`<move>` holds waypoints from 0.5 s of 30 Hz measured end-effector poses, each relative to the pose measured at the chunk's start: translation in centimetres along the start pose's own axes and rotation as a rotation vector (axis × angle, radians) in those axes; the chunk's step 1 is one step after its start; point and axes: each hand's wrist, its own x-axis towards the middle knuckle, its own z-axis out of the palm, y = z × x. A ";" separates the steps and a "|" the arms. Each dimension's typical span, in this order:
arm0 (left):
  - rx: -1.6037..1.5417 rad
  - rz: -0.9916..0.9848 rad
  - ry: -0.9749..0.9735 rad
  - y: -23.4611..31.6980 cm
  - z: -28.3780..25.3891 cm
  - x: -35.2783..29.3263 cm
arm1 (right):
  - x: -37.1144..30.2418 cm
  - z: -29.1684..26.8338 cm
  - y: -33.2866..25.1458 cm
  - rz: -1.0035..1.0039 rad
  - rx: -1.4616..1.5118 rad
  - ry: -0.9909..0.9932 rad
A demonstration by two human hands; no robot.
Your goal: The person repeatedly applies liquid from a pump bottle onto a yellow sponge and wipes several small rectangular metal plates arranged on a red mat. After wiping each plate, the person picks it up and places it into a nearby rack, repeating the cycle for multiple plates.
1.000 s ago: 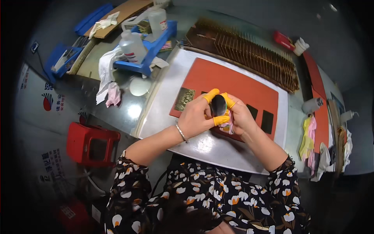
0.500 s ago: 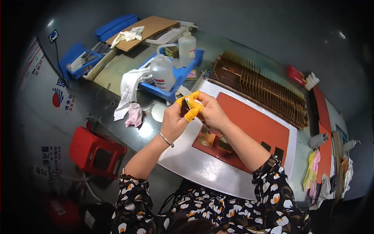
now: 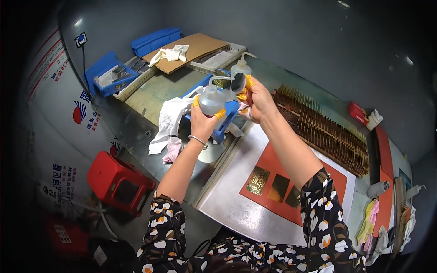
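Note:
My left hand (image 3: 203, 122), with yellow finger cots, is closed around a translucent squeeze wash bottle (image 3: 212, 101) above a blue tray (image 3: 219, 135). The bottle's bent spout reaches toward a dark, oval-faced piece (image 3: 238, 83), whose exact kind I cannot make out. Yellow-covered fingers of my right hand (image 3: 261, 102) grip this piece, and a bit of pink cloth (image 3: 245, 110) shows at the palm. Behind them is a second wash bottle (image 3: 241, 68). Several thin gold and dark plates (image 3: 258, 180) lie on an orange-red mat (image 3: 269, 159), nearer to me.
A brown slotted rack (image 3: 321, 132) with many upright plates runs beyond the mat. White cloth (image 3: 169, 119) and pink cloth (image 3: 173, 150) lie left of the tray. Cardboard (image 3: 200, 48) rests at the back. A red stool (image 3: 119, 182) stands left on the floor.
My hands, together over the mat's edge before, have parted and moved forward to the tray. The left has taken hold of the wash bottle; the right now holds up the dark piece.

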 end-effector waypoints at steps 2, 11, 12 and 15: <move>-0.037 -0.011 0.002 -0.1 -0.1 0.1 | 0.4 -0.3 0.3 0.025 0.038 -0.121; -0.120 -0.145 -0.010 -0.6 -0.2 0.3 | -0.7 4.7 1.1 -0.074 -0.026 0.149; -0.124 -0.140 -0.006 -0.7 0.0 0.3 | -0.7 4.2 1.1 -0.079 -0.034 0.178; -0.085 -0.084 0.025 -1.1 0.1 0.3 | -0.5 4.4 1.4 -0.082 -0.017 0.210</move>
